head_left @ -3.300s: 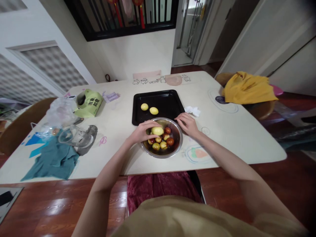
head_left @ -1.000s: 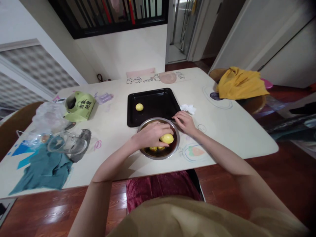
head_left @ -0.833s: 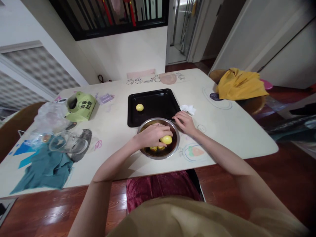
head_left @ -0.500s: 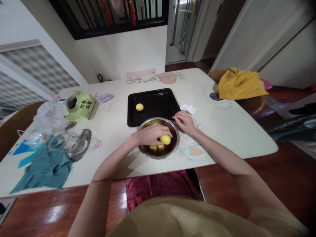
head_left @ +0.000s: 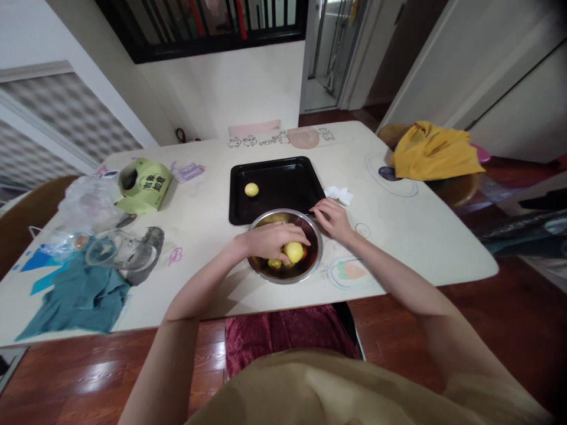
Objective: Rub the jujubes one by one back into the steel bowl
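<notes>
A steel bowl [head_left: 312, 268] stands near the table's front edge. Inside it, my left hand [head_left: 274, 239] is curled round a smooth yellow lemon-like fruit [head_left: 293, 252], palm down. More yellowish fruit [head_left: 274, 264] lies under the hand, partly hidden, with a reddish patch beside it. Behind the bowl sits a black baking tray [head_left: 283, 177], its front edge partly covered by the bowl. One round yellow fruit [head_left: 251, 189] rests in the tray's left half. My right hand [head_left: 333, 219] is closed with bent fingers at the tray's near right corner, just beside the bowl's rim.
A crumpled white tissue [head_left: 339, 195] lies right of the tray. To the left are a green paper box [head_left: 153, 186], clear plastic bags [head_left: 86, 203], a clear jug [head_left: 117, 251] and a teal cloth [head_left: 84, 301]. A yellow cloth [head_left: 436, 150] hangs over a chair at the right.
The fruit in my left hand has shifted slightly left and turned within the bowl, showing a reddish patch beside it. My right hand stays at the tray's corner.
</notes>
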Action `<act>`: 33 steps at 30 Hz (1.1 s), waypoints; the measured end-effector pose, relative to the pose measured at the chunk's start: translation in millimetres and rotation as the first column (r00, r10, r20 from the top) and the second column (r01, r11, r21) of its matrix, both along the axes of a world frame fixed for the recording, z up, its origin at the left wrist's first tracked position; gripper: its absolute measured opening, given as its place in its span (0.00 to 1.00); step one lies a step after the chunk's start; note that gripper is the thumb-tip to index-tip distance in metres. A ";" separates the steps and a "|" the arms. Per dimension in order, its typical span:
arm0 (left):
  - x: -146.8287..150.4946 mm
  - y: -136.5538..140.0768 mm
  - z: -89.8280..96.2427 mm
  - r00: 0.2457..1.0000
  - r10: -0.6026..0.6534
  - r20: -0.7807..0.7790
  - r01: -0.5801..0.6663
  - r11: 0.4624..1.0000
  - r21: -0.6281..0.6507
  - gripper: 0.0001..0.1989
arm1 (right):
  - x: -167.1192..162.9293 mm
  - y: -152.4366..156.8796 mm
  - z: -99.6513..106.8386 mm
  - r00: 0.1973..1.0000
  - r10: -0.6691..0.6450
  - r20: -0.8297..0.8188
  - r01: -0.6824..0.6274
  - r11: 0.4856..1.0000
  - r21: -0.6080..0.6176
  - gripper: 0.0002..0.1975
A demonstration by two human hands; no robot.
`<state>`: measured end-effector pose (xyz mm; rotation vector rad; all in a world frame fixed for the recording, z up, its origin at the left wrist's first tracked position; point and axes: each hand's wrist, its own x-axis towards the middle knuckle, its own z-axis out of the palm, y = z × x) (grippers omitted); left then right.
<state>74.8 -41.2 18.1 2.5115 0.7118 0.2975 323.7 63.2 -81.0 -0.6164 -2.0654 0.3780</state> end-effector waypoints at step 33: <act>-123.8 91.5 -96.0 0.699 0.679 0.222 -0.712 0.636 0.297 0.25 | -2.3 -0.5 0.8 0.999 0.037 -0.014 -0.036 0.994 0.100 0.14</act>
